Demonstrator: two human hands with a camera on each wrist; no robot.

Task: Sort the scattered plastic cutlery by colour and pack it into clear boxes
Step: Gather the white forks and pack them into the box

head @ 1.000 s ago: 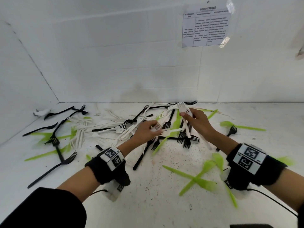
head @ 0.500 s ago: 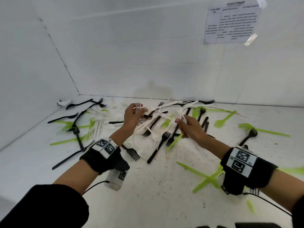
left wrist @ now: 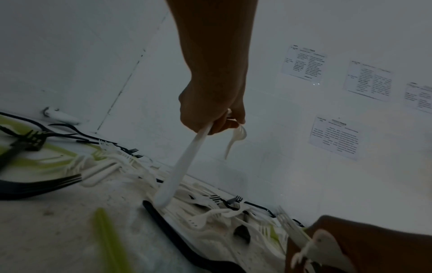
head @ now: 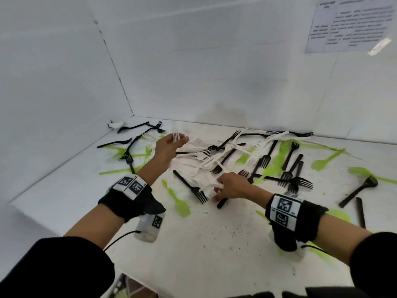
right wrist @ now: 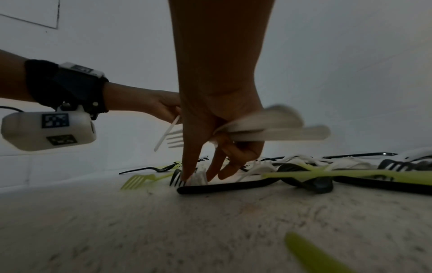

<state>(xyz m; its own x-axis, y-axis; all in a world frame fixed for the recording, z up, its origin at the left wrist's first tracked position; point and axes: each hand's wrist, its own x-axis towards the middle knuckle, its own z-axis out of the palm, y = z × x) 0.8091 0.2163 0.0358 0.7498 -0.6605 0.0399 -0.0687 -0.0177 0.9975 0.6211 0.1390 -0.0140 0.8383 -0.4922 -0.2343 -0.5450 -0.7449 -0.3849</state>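
White, black and green plastic cutlery lies scattered on the white table (head: 214, 244). My left hand (head: 169, 145) is raised over the left side of the pile and grips white forks (head: 176, 134); their handles (left wrist: 180, 166) hang down from its fist in the left wrist view. My right hand (head: 229, 186) is low at the near edge of the white pile (head: 199, 166). It holds a bundle of white cutlery (right wrist: 268, 127) against the palm while its fingertips (right wrist: 187, 177) pinch another white piece (right wrist: 198, 180) lying beside a black fork (right wrist: 224, 186).
Black forks (head: 287, 173) and green pieces (head: 277, 162) lie to the right of the pile, more black and green ones (head: 129, 155) at the far left. A green fork (head: 180, 203) lies near my left wrist. White walls enclose the back and left. No clear box is in view.
My left hand has lifted up and to the left with its white forks. My right hand has dropped toward me to the near edge of the pile. The head view has swung left.
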